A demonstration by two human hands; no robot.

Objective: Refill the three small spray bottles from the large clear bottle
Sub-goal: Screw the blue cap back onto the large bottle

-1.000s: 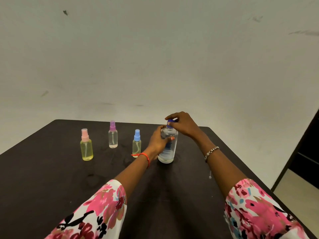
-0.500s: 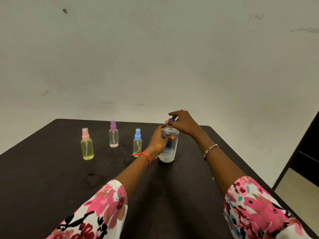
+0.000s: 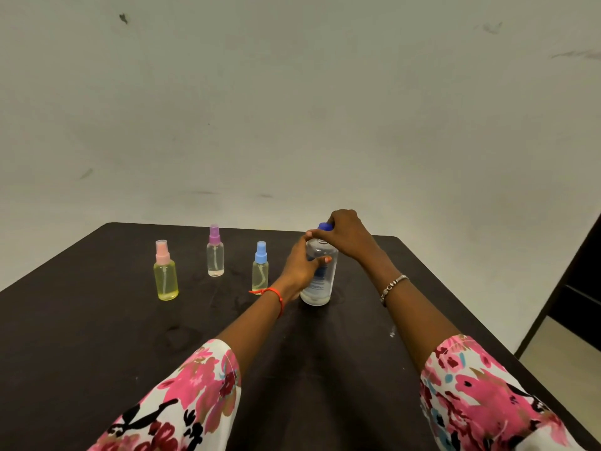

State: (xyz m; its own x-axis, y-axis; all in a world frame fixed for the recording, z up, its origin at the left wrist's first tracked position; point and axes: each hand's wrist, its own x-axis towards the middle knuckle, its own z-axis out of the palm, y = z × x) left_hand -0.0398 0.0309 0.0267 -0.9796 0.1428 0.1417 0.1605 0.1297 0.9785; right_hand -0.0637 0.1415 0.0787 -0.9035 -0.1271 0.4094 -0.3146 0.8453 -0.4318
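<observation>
You grip the large clear bottle point(image 3: 320, 275) with your left hand point(image 3: 300, 266) on the dark table point(image 3: 97, 336), right of centre, while your right hand point(image 3: 346, 237) pinches its blue cap point(image 3: 324, 226); the three spray bottles point(image 3: 215, 252) to the left are capped, so seemingly no refilling has begun

Wall point(image 3: 292, 109) fills the upper half of the frame: pale, off-white, plain. Small dark scuffs on it at upper left, upper right and far right; fainter smudges low at centre, just above the table's far edge. Table point(image 3: 97, 336) fills the lower half: dark, matte top, rounded far corners, faint ring marks left of centre. At right edge, a dark door frame point(image 3: 572, 281) runs down to a strip of light floor point(image 3: 559, 346) at lower right. Light even, soft.
</observation>
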